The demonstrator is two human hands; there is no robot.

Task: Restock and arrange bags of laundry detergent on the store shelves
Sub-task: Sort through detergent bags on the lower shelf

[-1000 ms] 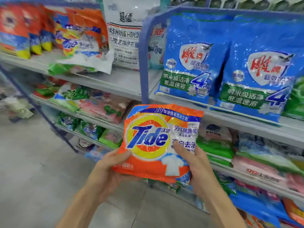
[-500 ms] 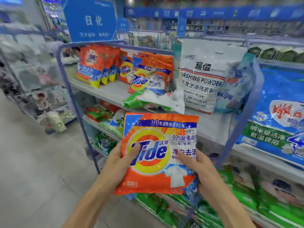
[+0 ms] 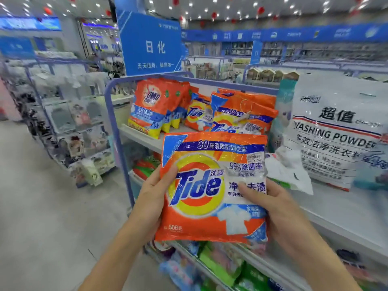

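Observation:
An orange Tide detergent bag (image 3: 201, 194) is held upright in front of the top shelf (image 3: 144, 139). My left hand (image 3: 151, 198) grips its left edge, thumb on the front. My right hand (image 3: 273, 208) grips its right side, thumb across the white panel. Behind it, more Tide bags (image 3: 241, 114) lean on the shelf, with orange OMO bags (image 3: 151, 110) to their left.
A big white washing powder sack (image 3: 338, 135) stands on the shelf at right, a crumpled white-green bag (image 3: 289, 173) lying before it. Lower shelves hold green and blue bags (image 3: 220, 263). A blue sign (image 3: 153, 45) rises behind the shelf. The grey aisle floor (image 3: 46, 217) lies left.
The view has swung left and upward along the shelf, bringing the Tide and OMO stock straight ahead. Both hands have kept hold of the Tide bag, now raised closer to the top shelf.

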